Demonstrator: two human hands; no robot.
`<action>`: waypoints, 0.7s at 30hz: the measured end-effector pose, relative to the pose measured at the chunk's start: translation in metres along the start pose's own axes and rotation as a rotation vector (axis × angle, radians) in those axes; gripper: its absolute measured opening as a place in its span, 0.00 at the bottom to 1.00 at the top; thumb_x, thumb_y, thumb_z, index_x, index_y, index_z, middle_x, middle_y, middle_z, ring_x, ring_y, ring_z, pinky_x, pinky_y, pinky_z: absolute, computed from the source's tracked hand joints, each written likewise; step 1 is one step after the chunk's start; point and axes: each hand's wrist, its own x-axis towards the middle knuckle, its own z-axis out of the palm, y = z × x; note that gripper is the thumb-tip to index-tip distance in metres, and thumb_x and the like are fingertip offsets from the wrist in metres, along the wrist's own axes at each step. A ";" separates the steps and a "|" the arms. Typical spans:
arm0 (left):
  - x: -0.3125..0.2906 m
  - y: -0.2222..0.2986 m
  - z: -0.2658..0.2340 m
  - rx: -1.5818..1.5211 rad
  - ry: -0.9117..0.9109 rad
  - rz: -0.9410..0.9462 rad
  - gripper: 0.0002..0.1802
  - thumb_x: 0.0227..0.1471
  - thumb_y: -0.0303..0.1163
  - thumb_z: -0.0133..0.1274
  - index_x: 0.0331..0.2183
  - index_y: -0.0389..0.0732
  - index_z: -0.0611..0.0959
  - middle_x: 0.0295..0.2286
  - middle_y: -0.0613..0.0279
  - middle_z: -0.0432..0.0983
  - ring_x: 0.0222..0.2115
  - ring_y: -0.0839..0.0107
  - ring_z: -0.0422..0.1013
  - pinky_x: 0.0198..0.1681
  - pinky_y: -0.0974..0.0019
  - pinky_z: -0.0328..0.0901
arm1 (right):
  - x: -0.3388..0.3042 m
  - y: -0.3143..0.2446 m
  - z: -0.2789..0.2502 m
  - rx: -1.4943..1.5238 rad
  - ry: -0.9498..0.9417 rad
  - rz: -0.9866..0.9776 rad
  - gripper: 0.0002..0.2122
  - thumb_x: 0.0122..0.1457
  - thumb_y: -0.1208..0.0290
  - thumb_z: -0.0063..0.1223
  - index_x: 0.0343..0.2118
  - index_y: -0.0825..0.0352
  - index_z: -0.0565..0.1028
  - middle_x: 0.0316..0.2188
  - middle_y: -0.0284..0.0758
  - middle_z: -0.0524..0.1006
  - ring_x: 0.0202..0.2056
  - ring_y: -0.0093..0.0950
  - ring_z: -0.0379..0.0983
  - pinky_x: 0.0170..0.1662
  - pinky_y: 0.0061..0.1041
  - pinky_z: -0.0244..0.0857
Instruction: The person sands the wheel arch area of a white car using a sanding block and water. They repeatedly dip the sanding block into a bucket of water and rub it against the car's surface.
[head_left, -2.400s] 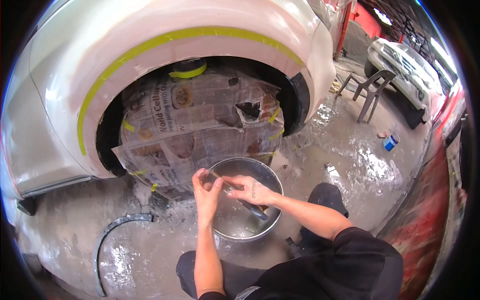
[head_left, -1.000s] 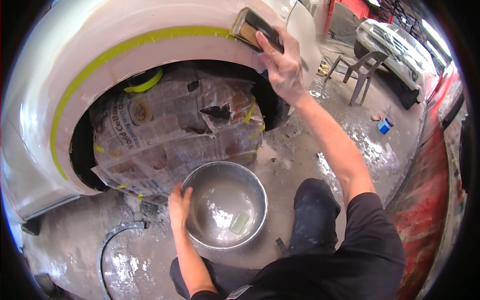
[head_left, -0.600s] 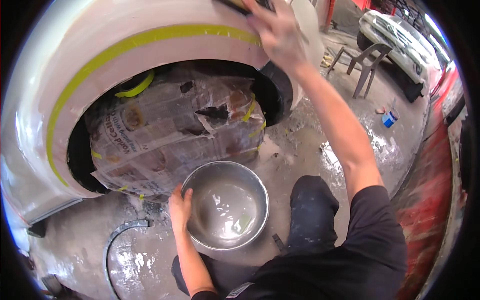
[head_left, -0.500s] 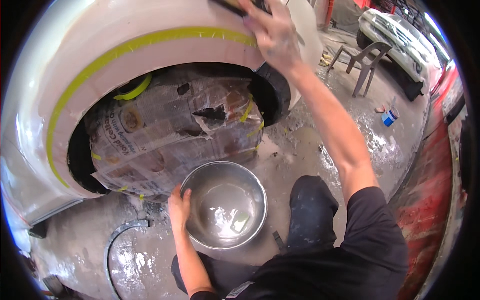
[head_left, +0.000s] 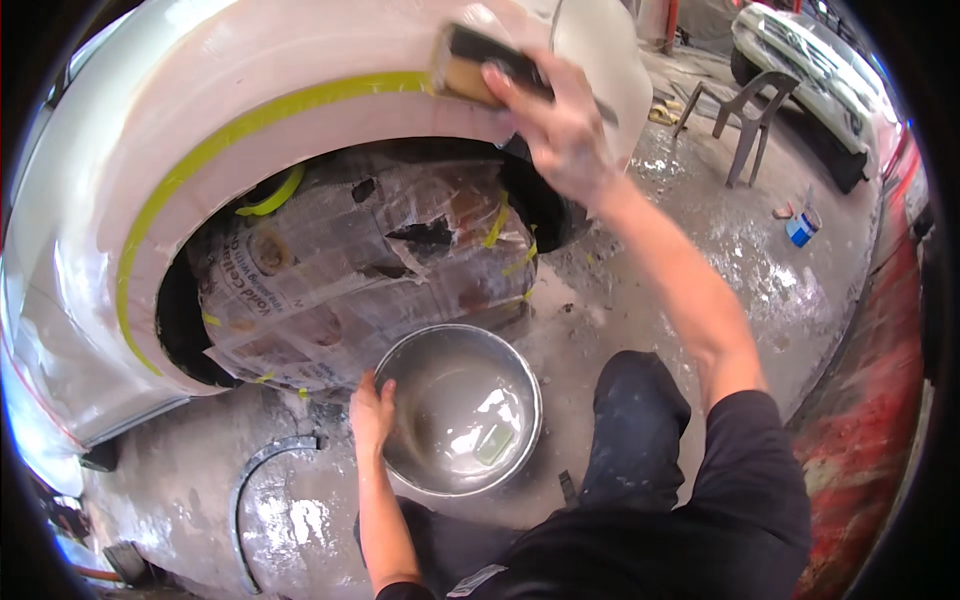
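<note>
swinging lower, your right hand [head_left: 565, 130] is bringing the dark-and-tan block [head_left: 490, 60] down from the top edge of view, where it was riding a moment ago, to the strip of yellow-green tape [head_left: 300, 100] along the pale panel [head_left: 290, 55]. you're gripping that block firmly, thumb underneath, and it's blurring, so whether it's touching the panel i can't tell. just over two seconds back both hands were meeting over the basin [head_left: 425, 390]; now they're splitting up, so the work is apparently shifting from basin to panel. your left hand [head_left: 371, 412] is pinching the basin's left rim, thumb inside, steadying it, while a pale green piece [head_left: 494, 444] is lying inside.

looking at edges now: the tape is disappearing behind the block, the wheel-arch lip is curving below it, and a panel seam is running just to the right of it. leftward along the panel, open room is stretching above the tape. the basin is sitting close to the newspaper covering [head_left: 330, 290] and your right knee [head_left: 640, 430]. beyond your forearm, bare wet floor [head_left: 690, 240] is reaching toward the chair [head_left: 748, 110].
</note>
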 end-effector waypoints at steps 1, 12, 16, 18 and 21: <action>-0.002 -0.003 -0.005 -0.012 -0.030 -0.027 0.28 0.59 0.39 0.58 0.54 0.30 0.77 0.48 0.33 0.77 0.50 0.39 0.74 0.52 0.47 0.68 | 0.019 0.009 0.004 0.007 -0.007 0.028 0.23 0.54 0.73 0.63 0.54 0.51 0.81 0.52 0.45 0.75 0.50 0.45 0.72 0.51 0.40 0.67; 0.002 0.004 -0.001 0.007 -0.045 -0.023 0.26 0.59 0.40 0.57 0.53 0.32 0.78 0.44 0.33 0.78 0.47 0.36 0.74 0.49 0.44 0.67 | 0.032 0.026 0.000 0.038 -0.151 0.254 0.21 0.57 0.73 0.61 0.54 0.54 0.81 0.51 0.44 0.75 0.48 0.46 0.73 0.51 0.38 0.66; 0.001 -0.012 0.006 0.035 0.024 0.076 0.25 0.59 0.40 0.57 0.52 0.33 0.78 0.42 0.33 0.79 0.44 0.36 0.74 0.47 0.43 0.68 | -0.017 0.004 -0.008 0.055 -0.011 0.219 0.20 0.58 0.75 0.59 0.55 0.55 0.81 0.54 0.45 0.75 0.52 0.46 0.72 0.52 0.38 0.68; 0.000 -0.007 0.005 0.060 0.008 0.046 0.25 0.59 0.40 0.57 0.52 0.33 0.78 0.42 0.34 0.79 0.44 0.36 0.75 0.47 0.43 0.68 | -0.030 0.002 -0.009 0.032 0.029 0.120 0.21 0.58 0.76 0.59 0.55 0.55 0.81 0.54 0.46 0.75 0.52 0.46 0.72 0.53 0.37 0.67; 0.000 -0.014 0.009 0.072 0.037 0.082 0.25 0.59 0.40 0.57 0.52 0.33 0.78 0.41 0.34 0.79 0.45 0.36 0.75 0.47 0.44 0.68 | 0.007 0.030 -0.009 0.040 -0.013 0.201 0.26 0.55 0.75 0.56 0.59 0.57 0.76 0.54 0.54 0.71 0.56 0.53 0.68 0.61 0.46 0.62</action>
